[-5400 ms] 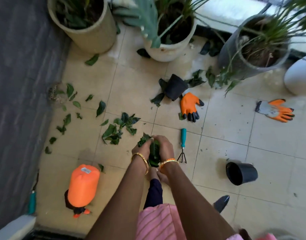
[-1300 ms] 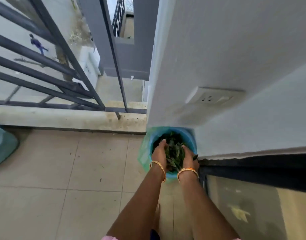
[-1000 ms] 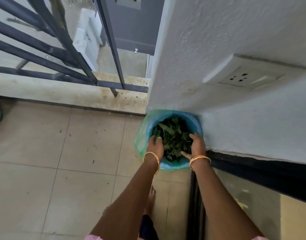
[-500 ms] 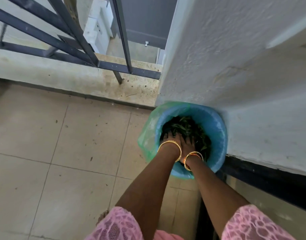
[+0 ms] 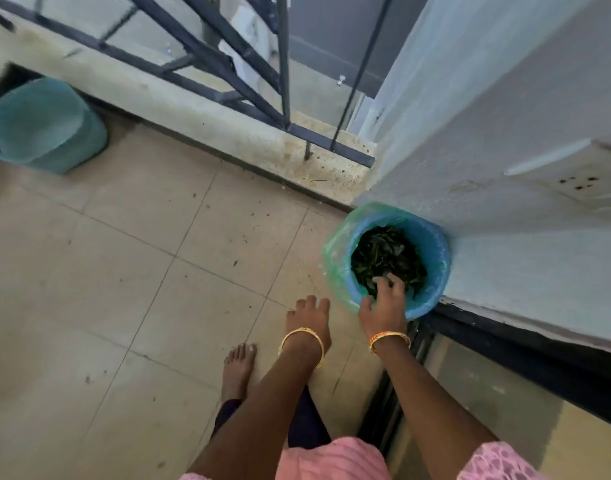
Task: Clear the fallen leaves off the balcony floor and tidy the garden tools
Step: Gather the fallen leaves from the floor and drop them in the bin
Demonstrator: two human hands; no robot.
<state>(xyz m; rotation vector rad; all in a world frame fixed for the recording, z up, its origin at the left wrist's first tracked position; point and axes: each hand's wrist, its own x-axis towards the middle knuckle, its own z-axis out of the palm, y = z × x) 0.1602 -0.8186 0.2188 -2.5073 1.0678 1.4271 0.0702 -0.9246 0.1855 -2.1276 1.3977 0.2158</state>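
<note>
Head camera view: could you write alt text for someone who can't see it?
A person's right hand reaches over a blue bin of green leaves; the left hand hangs open beside it above the tiled floor.

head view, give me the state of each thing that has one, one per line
bin: upright in the wall corner, green liner folded over its rim, holding leaves
leaves: piled inside the bin
left hand: open, empty, outside the bin
right hand: open, fingers over the rim, holding nothing
teal basket: lying tipped by the railing kerb
</note>
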